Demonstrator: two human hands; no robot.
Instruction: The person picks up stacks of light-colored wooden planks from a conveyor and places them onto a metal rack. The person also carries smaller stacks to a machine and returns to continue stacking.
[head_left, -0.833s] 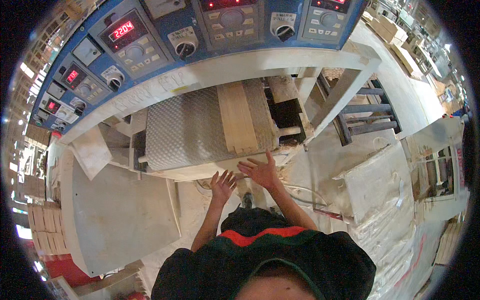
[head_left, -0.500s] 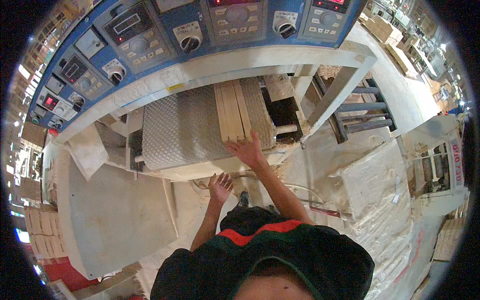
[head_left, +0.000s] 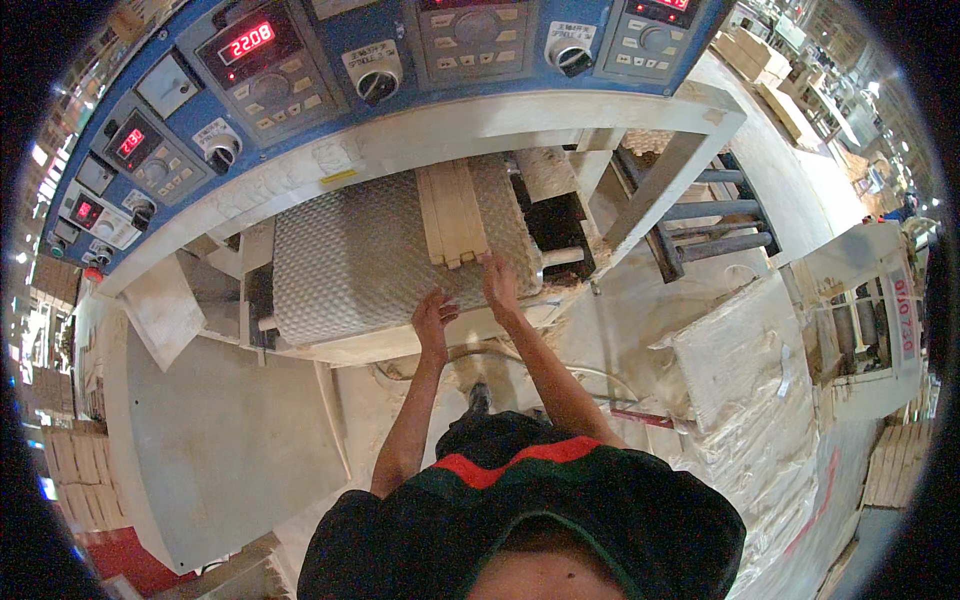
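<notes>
The person's L hand (head_left: 434,318), empty w/ loosely bent fingers, is at the near edge of the bumpy belt (head_left: 345,260). R hand (head_left: 501,287) is by the near end (can't tell if gripping) of the wood strips (head_left: 450,215), which lie on the belt.

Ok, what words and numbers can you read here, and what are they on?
I won't copy any out, but here's where they are.
Glowing red digits: small dark rectangular screens on the blue metal control panel.
Black printing: white rectangular labels above round black-and-white knobs; too small to read surely.
Red characters: pale grey metal machine at right.
Tiny yellow rectangular sticker: too small.
Pale wooden strips: none that I can see.
</notes>
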